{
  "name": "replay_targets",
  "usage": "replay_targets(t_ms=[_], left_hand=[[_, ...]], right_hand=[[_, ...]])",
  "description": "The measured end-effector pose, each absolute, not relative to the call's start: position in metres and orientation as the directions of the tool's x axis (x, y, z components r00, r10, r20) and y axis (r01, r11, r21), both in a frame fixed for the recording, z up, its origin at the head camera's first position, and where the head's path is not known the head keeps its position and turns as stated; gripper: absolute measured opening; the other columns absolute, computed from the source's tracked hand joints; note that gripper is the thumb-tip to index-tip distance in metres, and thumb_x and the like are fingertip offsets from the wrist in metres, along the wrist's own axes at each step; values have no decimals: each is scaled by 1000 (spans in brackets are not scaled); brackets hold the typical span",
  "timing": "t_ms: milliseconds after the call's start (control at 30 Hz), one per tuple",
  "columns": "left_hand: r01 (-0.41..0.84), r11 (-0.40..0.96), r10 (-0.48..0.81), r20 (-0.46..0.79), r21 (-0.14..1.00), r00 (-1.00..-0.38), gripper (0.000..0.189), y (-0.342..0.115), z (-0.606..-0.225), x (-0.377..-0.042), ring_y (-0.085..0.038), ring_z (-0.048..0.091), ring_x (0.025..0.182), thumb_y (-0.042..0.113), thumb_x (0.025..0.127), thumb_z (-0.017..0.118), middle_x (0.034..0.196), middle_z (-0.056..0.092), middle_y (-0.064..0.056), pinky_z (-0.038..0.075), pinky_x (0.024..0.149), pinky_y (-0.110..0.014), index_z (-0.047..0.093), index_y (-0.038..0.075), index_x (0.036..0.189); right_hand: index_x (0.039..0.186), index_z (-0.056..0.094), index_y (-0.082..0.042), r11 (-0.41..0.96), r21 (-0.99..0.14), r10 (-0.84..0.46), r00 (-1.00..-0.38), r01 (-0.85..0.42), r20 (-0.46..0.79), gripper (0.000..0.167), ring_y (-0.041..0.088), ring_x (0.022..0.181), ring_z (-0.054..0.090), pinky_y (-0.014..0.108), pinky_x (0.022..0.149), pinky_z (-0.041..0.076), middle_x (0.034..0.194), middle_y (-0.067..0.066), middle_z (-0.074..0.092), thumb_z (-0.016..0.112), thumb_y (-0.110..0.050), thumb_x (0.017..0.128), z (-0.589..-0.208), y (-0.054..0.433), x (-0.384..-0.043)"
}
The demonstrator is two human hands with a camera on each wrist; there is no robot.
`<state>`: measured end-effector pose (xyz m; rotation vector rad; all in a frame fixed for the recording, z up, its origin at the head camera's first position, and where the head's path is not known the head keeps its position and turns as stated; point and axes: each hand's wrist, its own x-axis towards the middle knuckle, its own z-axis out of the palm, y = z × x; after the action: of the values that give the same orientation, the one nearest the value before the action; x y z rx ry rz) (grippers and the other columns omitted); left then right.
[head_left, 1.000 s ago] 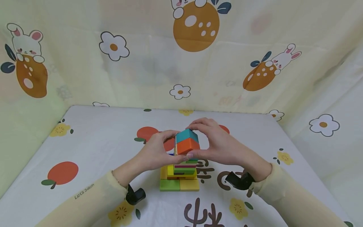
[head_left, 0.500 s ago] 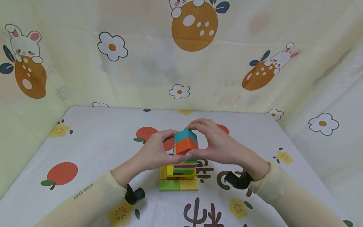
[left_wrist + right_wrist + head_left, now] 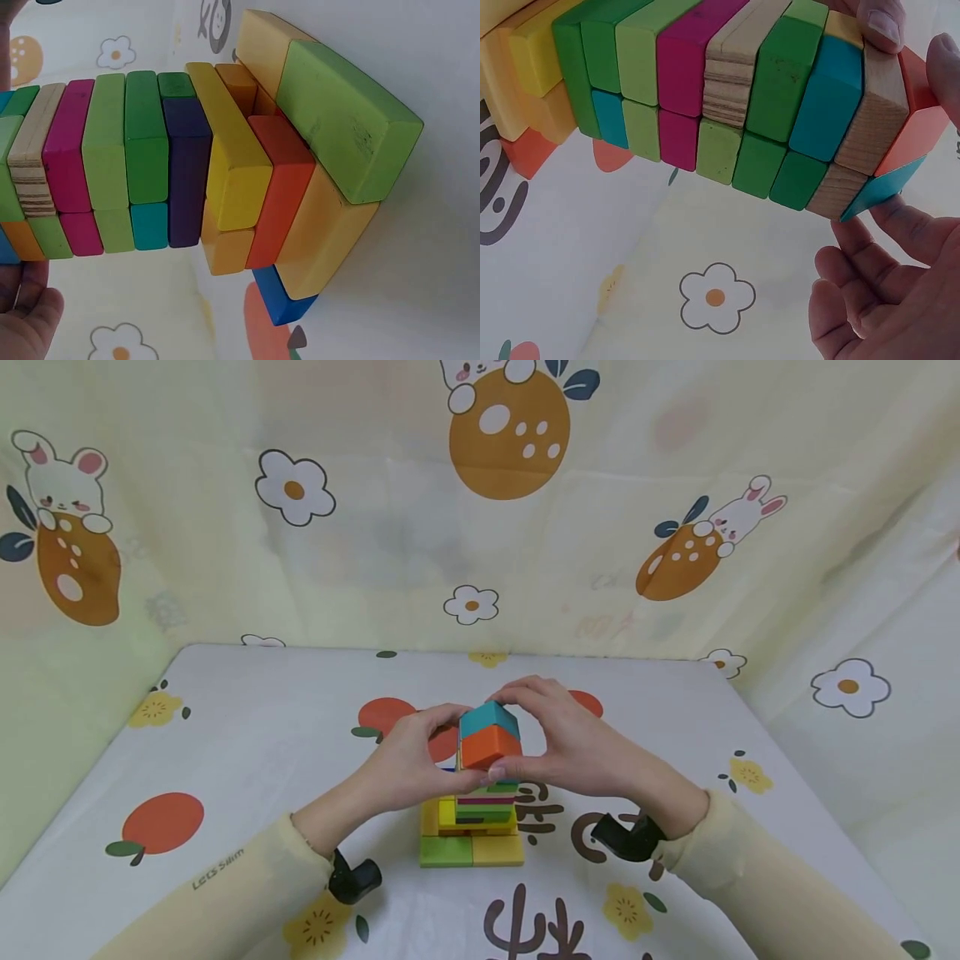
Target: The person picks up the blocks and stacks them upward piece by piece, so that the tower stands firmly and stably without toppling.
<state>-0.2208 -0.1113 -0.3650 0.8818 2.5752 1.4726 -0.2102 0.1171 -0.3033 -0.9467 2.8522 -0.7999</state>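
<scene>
A tower of coloured wooden blocks (image 3: 146, 135) stands on the table, with a teal block (image 3: 490, 718) and an orange block (image 3: 491, 747) side by side at its top. My right hand (image 3: 577, 743) pinches these two, its thumb on the orange one and fingertips at the teal one. On the tower's left, my left hand (image 3: 408, 764) grips the upper layers between thumb and fingers. Its thumb tip (image 3: 881, 26) lies close below the orange block in the right wrist view. Plain wood blocks (image 3: 877, 105) sit just under the top pair. The hands hide part of the upper tower in the head view.
A light green block (image 3: 446, 852) and a pale yellow block (image 3: 497, 851) form the tower's wide base. The white tablecloth (image 3: 247, 735) carries printed fruit and flowers. Behind the table hangs a patterned curtain (image 3: 375, 552). Each wrist wears a black camera (image 3: 354, 878).
The head view has drifted slightly. My right hand and the top two blocks have edged a little left over the tower, and my left hand keeps its grip.
</scene>
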Motion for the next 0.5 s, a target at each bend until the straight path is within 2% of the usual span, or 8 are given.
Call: replay_targets(t_ms=[167,500], left_hand=[[456,389,497,234,801,-835,65,-112,-366,-221,-27,61,131,31,83,84,131,69,-2,48,111,-53,59,9,138],[415,400,495,188,817,-848,80,-113,-365,-221,-25,57,135,37,75,91,136,66,2,46,112,-53,54,15,144]], right_hand=[[137,58,-12,678,-488,-569,-813,-549,124,68,29,134,46,53,103,52,144,9,51,86,-39,81,-304,118,-210],[141,55,-9,678,-487,-576,-809,-551,114,72,30,135,45,53,105,51,146,10,49,86,-38,83,-304,119,-211]])
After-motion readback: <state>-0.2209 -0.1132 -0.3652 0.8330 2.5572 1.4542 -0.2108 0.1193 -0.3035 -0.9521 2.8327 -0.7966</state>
